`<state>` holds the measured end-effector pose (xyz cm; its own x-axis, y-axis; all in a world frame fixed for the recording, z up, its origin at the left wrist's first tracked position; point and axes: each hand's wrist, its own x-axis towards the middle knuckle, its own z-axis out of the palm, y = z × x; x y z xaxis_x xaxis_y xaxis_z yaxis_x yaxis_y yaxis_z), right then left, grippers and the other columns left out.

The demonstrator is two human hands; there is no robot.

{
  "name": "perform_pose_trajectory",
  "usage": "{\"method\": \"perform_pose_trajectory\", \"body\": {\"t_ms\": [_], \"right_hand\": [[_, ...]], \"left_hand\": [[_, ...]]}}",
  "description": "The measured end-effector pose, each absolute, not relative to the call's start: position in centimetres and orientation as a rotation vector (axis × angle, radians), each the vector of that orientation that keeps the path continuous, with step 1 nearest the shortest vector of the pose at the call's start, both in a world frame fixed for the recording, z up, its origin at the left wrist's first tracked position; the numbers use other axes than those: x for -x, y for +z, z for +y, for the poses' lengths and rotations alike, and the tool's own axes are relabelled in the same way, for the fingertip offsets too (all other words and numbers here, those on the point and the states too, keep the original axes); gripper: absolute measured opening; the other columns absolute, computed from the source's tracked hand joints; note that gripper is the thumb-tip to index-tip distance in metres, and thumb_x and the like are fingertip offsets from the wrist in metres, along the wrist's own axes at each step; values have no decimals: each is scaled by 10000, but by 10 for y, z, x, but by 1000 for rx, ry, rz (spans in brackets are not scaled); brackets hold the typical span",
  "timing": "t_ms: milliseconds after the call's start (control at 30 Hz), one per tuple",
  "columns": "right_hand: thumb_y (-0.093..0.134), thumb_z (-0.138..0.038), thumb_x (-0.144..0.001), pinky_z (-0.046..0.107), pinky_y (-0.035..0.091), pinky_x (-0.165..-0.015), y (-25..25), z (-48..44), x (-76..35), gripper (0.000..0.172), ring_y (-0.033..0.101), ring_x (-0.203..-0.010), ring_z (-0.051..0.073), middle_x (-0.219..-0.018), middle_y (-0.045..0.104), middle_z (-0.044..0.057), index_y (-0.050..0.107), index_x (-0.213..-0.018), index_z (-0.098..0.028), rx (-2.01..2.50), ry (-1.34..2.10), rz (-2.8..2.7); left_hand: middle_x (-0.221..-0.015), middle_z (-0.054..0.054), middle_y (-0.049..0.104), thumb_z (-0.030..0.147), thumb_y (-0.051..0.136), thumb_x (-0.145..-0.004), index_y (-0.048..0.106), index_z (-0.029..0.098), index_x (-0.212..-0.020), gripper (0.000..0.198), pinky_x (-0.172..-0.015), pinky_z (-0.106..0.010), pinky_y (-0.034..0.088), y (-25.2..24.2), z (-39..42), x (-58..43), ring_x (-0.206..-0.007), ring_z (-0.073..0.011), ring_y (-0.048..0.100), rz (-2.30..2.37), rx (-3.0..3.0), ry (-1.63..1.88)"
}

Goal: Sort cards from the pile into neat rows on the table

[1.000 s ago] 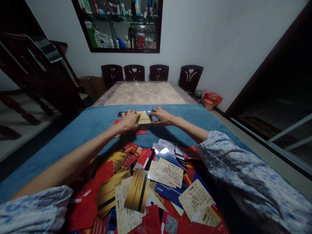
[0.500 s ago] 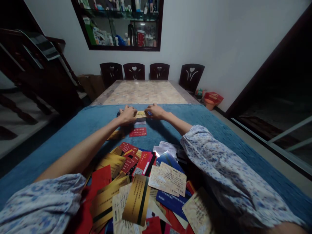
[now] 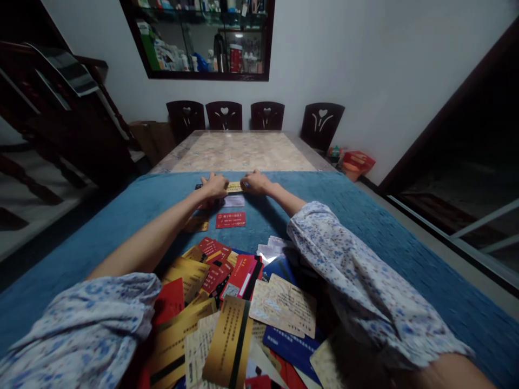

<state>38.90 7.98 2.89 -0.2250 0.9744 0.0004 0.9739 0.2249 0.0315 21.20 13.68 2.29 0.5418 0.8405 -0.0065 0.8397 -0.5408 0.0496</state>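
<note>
At the far part of the blue cloth, a yellow card (image 3: 234,187) with a dark stripe lies between my two hands. My left hand (image 3: 214,187) has its bent fingers closed on the card's left end. On the right end, the fingers of my right hand (image 3: 255,182) are pinched together. A pale card (image 3: 233,201) lies just nearer than the yellow one, and a red card (image 3: 230,220) nearer still. Partly behind my left forearm show a gold card (image 3: 200,224) and a dark card edge (image 3: 198,186).
A heap of mixed cards (image 3: 227,340) in gold, red, blue and cream spreads close to me between my forearms. Blue cloth (image 3: 324,216) covers the near table, and the patterned tabletop (image 3: 247,151) shows beyond. Several dark chairs (image 3: 225,114) stand at the far wall.
My right hand's fingers have curled in closer at the yellow card's right end. The view has shifted slightly, and the pale and red cards show more fully.
</note>
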Motion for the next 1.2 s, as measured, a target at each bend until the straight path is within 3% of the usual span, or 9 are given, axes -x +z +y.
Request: {"method": "perform_pose_trajectory", "body": {"t_ms": [533, 800, 1200], "right_hand": [[518, -251, -937, 437, 464, -959, 19, 100, -392, 414, 519, -1314, 360, -1386, 652, 136, 705, -1306, -246, -1884, 52, 2428], [553, -244, -920, 386, 435, -1013, 15, 107, -389, 370, 606, -1197, 288, -1236, 731, 145, 740, -1236, -201, -1826, 56, 2480], [550, -237, -903, 412, 492, -936, 21, 98, -385, 407, 550, -1272, 355, -1355, 662, 155, 716, -1275, -241, -1841, 78, 2424]], "left_hand": [[-1039, -125, 703, 367, 689, -699, 709, 229, -808, 177, -900, -564, 434, 14, 155, -218, -1200, -422, 452, 1556, -2702, -55], [-1110, -161, 699, 244, 667, -676, 728, 202, -824, 166, -946, -621, 433, 16, 153, -221, -1244, -441, 458, 1616, -2678, -91], [-1179, -183, 687, 259, 658, -646, 740, 200, -840, 219, -994, -635, 417, 15, 155, -224, -1265, -453, 464, 1617, -2685, -132]]}}
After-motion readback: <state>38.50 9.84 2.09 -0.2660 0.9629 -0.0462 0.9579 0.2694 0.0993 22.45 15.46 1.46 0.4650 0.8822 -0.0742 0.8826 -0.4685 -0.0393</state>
